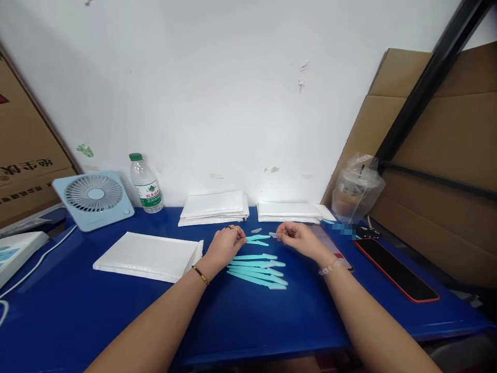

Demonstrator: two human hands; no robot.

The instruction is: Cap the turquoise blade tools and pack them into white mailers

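My left hand [225,244] is closed in a pinch on a thin teal plastic stick [258,238] that points right over the blue table [116,316]. My right hand [298,239] is closed too, pinching a small clear cap [273,235] just off the stick's tip. Another clear cap [256,230] lies on the table behind them. Several more teal sticks [258,269] lie in a row just in front of my hands.
White padded envelopes lie in stacks at the left [149,256], back centre [215,207] and back right [289,211]. A small blue fan [94,198] and water bottle [146,184] stand at the back left. A bagged drink cup [355,190] and red-cased phone [396,269] sit right.
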